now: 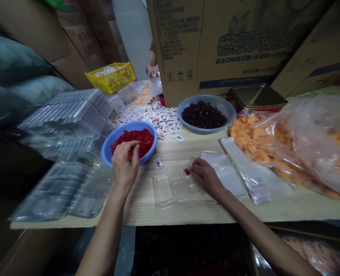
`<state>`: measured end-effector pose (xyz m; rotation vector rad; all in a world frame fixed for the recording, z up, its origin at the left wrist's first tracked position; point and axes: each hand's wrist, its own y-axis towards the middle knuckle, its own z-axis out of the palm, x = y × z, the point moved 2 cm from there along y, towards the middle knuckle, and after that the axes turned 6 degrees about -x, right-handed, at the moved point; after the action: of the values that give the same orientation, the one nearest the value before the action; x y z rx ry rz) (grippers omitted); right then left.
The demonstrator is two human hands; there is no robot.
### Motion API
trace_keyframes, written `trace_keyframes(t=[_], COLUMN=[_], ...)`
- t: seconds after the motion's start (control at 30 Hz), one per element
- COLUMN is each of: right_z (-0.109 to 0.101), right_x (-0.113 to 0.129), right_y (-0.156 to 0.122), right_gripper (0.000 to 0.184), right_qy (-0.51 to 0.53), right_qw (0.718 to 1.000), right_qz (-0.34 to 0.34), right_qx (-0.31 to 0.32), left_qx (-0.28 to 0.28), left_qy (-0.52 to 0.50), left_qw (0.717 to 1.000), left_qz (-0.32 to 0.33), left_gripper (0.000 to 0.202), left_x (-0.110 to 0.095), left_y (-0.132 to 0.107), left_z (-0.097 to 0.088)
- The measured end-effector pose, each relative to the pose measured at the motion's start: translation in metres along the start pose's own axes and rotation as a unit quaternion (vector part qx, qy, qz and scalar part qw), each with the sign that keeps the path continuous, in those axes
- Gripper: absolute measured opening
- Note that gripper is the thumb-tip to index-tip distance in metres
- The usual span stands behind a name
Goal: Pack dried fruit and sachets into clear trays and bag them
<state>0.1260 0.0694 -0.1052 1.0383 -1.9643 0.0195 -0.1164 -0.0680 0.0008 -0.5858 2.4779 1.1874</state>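
My left hand (125, 163) is over the near rim of a blue bowl (105, 151) that holds small glossy red pieces (146, 142). Its thumb and forefinger curl together in a pinch, and I cannot make out what is between them. On the right, my right hand (206, 175) pinches a small red piece (186, 171) with dark on it, above a clear plastic tray (164, 188) with compartments. Just behind the tray lies a small white packet (158, 163) with a red print.
Stacked clear trays (63, 115) stand left. Behind are a pile of printed packets (164, 119), a bowl of dark pieces (182, 120), a yellow basket (112, 78) and a large carton (184, 46). Bagged orange pieces (256, 134) lie right. Another person's hand (152, 70) shows behind.
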Motion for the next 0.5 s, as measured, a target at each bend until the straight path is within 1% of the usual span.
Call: trace_keyframes(t=[0.07, 0.1, 0.13, 0.17, 0.2, 0.23, 0.27, 0.3, 0.33, 0.37, 0.43, 0.5], right_z=[-0.013, -0.022, -0.033, -0.045, -0.057, -0.068, -0.077, -0.085, -0.091, -0.095, -0.097, -0.097], right_x=[0.004, 0.003, 0.001, -0.002, -0.008, -0.015, -0.024, -0.033, -0.043, -0.052, -0.068, -0.075], right_y=[0.007, 0.013, 0.021, 0.031, 0.043, 0.057, 0.070, 0.084, 0.097, 0.109, 0.128, 0.142], right_gripper=[0.024, 0.024, 0.024, 0.023, 0.023, 0.023, 0.024, 0.024, 0.025, 0.026, 0.028, 0.028], right_qy=[-0.006, -0.012, -0.022, -0.035, -0.054, -0.076, -0.100, -0.124, -0.146, -0.166, -0.200, -0.221], right_qw=[0.999, 0.997, 0.994, 0.991, 0.987, 0.983, 0.979, 0.976, 0.976, 0.977, 0.976, 0.969], right_qz=[-0.029, -0.039, -0.047, -0.050, -0.051, -0.049, -0.045, -0.039, -0.026, -0.003, 0.058, 0.104], right_qx=[-0.042, -0.068, -0.095, -0.120, -0.142, -0.160, -0.171, -0.173, -0.162, -0.136, -0.071, -0.023], left_qx=[-0.007, 0.010, 0.051, 0.117, 0.203, 0.292, 0.366, 0.417, 0.443, 0.452, 0.450, 0.438], left_qy=[0.046, 0.065, 0.085, 0.107, 0.126, 0.140, 0.146, 0.145, 0.139, 0.131, 0.118, 0.111], left_qw=[0.999, 0.998, 0.994, 0.986, 0.968, 0.942, 0.914, 0.893, 0.882, 0.879, 0.882, 0.888], left_qz=[-0.014, -0.023, -0.036, -0.054, -0.071, -0.085, -0.091, -0.090, -0.084, -0.075, -0.072, -0.088], left_gripper=[0.026, 0.027, 0.028, 0.028, 0.029, 0.030, 0.032, 0.034, 0.034, 0.033, 0.027, 0.023], left_x=[0.023, 0.036, 0.050, 0.064, 0.078, 0.090, 0.100, 0.108, 0.114, 0.118, 0.122, 0.124], left_y=[0.021, 0.029, 0.036, 0.041, 0.043, 0.044, 0.043, 0.041, 0.040, 0.038, 0.036, 0.034], left_z=[-0.011, -0.012, -0.009, -0.003, 0.005, 0.016, 0.026, 0.035, 0.043, 0.048, 0.054, 0.053])
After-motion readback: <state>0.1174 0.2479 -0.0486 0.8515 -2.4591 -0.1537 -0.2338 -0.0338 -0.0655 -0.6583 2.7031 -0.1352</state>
